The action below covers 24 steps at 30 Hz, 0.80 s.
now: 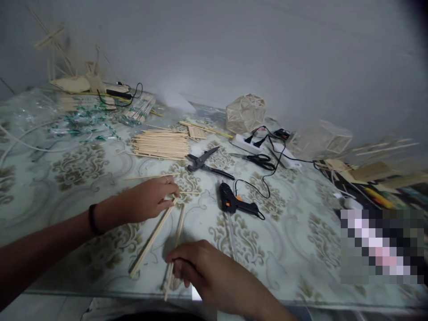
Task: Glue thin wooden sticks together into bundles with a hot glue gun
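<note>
My left hand [152,200], with a dark band at the wrist, pinches the far end of a pair of thin wooden sticks [149,245] lying slantwise on the table. Another short stick [190,193] pokes out to the right past its fingertips. Closer to the table's front edge, my right hand [203,272] has thumb and fingers closed round more thin sticks [180,226], which run roughly alongside the first pair. A black glue gun [234,200] lies right of both hands, a clear glue stick [231,234] beside it. One loose stick [150,177] rests just beyond my left hand.
Beyond the hands lie a pile of sticks [160,145], dark pliers [209,165] and black scissors [259,160]. A white power strip [249,143] with black cords sits behind. Stick-built frames [245,112] stand near the wall; plastic-wrapped stick packs [137,109] lie back left.
</note>
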Available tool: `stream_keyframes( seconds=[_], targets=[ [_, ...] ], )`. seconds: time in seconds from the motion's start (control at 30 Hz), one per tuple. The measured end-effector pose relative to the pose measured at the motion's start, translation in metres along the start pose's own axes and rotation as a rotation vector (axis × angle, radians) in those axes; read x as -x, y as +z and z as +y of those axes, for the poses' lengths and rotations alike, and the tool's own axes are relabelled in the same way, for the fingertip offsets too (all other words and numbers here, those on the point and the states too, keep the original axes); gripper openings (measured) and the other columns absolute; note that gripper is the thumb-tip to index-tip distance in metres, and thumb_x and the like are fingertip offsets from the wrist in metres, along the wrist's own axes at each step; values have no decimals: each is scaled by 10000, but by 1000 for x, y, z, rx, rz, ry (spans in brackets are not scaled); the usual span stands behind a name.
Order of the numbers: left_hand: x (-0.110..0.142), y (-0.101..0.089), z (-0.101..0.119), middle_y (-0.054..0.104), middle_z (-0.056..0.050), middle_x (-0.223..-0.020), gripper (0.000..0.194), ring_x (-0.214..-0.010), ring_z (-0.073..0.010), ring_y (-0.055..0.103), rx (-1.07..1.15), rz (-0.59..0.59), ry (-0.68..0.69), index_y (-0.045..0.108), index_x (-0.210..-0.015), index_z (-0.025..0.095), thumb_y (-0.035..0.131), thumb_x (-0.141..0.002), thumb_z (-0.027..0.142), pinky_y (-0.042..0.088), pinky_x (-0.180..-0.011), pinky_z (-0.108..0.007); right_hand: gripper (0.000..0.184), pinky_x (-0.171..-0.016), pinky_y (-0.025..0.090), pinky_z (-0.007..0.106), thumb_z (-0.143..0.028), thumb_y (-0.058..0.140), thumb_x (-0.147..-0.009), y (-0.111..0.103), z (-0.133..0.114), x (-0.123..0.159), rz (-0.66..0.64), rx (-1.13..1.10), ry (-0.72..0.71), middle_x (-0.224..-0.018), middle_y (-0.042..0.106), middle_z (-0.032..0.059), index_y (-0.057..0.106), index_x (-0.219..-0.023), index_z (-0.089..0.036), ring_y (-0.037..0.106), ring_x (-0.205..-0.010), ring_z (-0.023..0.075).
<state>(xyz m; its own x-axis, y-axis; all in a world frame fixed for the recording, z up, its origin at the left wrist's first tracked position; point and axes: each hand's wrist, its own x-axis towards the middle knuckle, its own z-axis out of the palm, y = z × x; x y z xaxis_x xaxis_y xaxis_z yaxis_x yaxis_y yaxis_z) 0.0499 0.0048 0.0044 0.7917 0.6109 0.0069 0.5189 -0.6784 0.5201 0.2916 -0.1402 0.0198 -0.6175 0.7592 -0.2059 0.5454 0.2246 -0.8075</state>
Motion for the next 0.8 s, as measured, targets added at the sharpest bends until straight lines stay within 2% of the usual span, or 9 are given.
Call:
stream_keyframes(
  seconds=[0.07, 0.13, 0.23, 0.27, 0.37, 0.47, 0.57, 0.67, 0.8],
  targets=[
    [17, 6, 5, 757, -123, -1454, 406, -1238, -293, 781, -18, 19, -39, 729, -1445, 192, 796, -1129, 437, 707, -1055, -520, 305, -869, 655, 283, -131, 643, -1121, -6, 3, -6, 55, -2, -38, -1011, 908, 33, 869, -1302, -223, 840, -867, 189],
    [35, 16, 11, 777, -110, -1390, 355, -1200, -280, 788, -37, 46, -81, 747, -1386, 183, 799, -1128, 421, 709, -1041, -508, 284, -965, 672, 327, -144, 633, -1144, -16, 13, -13, 145, 23, -59, -1148, 905, 68, 852, -1304, -226, 856, -1034, 217],
    [50, 31, 18, 781, -106, -1373, 337, -1230, -291, 783, -48, 73, -109, 755, -1365, 183, 809, -1122, 409, 703, -1064, -528, 250, -1139, 644, 500, -160, 590, -1183, -33, 37, -26, 301, 112, -66, -1332, 837, 148, 817, -1282, -187, 793, -1265, 290],
    [50, 35, 20, 780, -106, -1376, 331, -1224, -288, 784, -47, 79, -113, 752, -1377, 184, 801, -1127, 396, 705, -1059, -524, 200, -1168, 632, 553, -213, 651, -1184, -38, 45, -31, 326, 140, -77, -1397, 812, 142, 804, -1310, -194, 771, -1316, 307],
    [44, 37, 20, 789, -104, -1330, 261, -1177, -260, 796, -40, 85, -97, 764, -1397, 195, 706, -1151, 258, 703, -1055, -463, 269, -1094, 678, 555, -391, 802, -1143, -46, 62, -41, 305, 190, -116, -1424, 798, 102, 789, -1345, -214, 791, -1251, 296],
    [37, 33, 16, 793, -90, -1273, 292, -1170, -235, 803, -38, 61, -56, 802, -1356, 223, 624, -1133, 161, 690, -1067, -388, 281, -999, 712, 494, -407, 799, -1147, -46, 66, -41, 268, 213, -129, -1369, 809, 95, 785, -1348, -211, 811, -1146, 266],
    [36, 32, 8, 793, -87, -1302, 229, -1168, -251, 798, -68, 38, -56, 781, -1359, 213, 708, -1151, 273, 701, -1053, -445, 258, -981, 715, 481, -394, 800, -1147, -46, 62, -37, 242, 236, -124, -1346, 812, 90, 788, -1324, -206, 812, -1127, 259],
    [40, 31, -1, 772, -115, -1414, 364, -1200, -275, 785, -127, 33, -97, 742, -1413, 199, 786, -1138, 434, 709, -1042, -505, 231, -969, 717, 471, -381, 804, -1146, -46, 58, -35, 222, 265, -111, -1310, 819, 82, 793, -1288, -200, 814, -1110, 253],
    [44, 25, -11, 772, -115, -1410, 372, -1176, -268, 789, -192, 35, -120, 740, -1414, 198, 785, -1138, 444, 717, -1016, -485, 242, -951, 719, 462, -385, 804, -1146, -45, 58, -43, 252, 322, -54, -1297, 819, 78, 789, -1299, -199, 815, -1077, 244]
  ],
)
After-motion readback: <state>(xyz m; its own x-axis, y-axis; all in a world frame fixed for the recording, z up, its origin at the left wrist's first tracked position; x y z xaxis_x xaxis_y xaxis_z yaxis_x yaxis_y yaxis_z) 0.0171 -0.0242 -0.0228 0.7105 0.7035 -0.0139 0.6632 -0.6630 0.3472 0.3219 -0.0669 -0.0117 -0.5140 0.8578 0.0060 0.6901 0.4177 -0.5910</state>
